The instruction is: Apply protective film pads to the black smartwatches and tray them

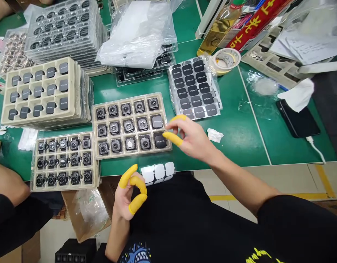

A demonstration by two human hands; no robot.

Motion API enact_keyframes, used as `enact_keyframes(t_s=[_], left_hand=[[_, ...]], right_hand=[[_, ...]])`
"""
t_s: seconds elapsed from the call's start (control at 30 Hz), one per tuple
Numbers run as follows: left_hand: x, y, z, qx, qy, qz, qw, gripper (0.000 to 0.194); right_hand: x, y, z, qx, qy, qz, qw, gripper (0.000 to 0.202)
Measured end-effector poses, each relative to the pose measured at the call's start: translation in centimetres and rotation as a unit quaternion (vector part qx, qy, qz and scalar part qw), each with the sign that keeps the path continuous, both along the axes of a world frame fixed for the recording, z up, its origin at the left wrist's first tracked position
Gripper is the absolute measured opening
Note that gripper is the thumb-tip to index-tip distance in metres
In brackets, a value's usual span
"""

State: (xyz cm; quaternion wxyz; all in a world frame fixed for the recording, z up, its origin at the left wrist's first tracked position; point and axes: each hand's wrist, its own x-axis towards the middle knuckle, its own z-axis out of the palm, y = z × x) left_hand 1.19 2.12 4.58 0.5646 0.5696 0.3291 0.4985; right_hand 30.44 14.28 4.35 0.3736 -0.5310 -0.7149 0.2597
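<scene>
Right hand (189, 138) is holding fingers apart at four o'clock of tray (123, 154), beside black module (160, 141); left hand (130, 195) is hanging half-curled, apparently empty. Risk: thumb catching module, tilting it.

Black watch cases (128, 125), most seemingly face-down, in beige tray (135, 152)

Fifteen watches (63, 178) filled the lower-left tray (95, 175), while the middle tray (121, 156) had thirteen bare ones and two black stickers (160, 140). Fifteen more stickers covered the sheet at upper center right. Three yellow finger covers (128, 176) showed on the left hand (123, 199), two on the right hand (192, 135).
</scene>
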Motion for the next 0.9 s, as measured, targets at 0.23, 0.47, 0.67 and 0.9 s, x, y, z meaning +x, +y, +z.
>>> enact_keyframes(t_s=[0.23, 0.47, 0.67, 0.9], left_hand=[[1.1, 1.3, 1.4, 0.034, 0.012, -0.046, 0.998, 0.067], [1.5, 1.6, 1.5, 0.044, 0.039, -0.060, 0.996, 0.064], [1.2, -0.1, -1.3, 0.069, 0.060, -0.002, 0.996, 0.070], [1.0, 0.4, -3.3, 0.128, 0.186, 0.024, 0.974, 0.067]], right_hand=[[2.0, 3.7, -2.2, -0.008, -0.076, -0.091, 0.993, 0.029], [-0.7, 13.8, 0.4, -0.096, -0.290, 0.039, 0.951, 0.040], [-0.8, 14.9, -1.1, -0.057, -0.284, 0.074, 0.954, 0.031], [0.0, 15.4, -4.2, -0.102, -0.165, 0.037, 0.980, 0.039]])
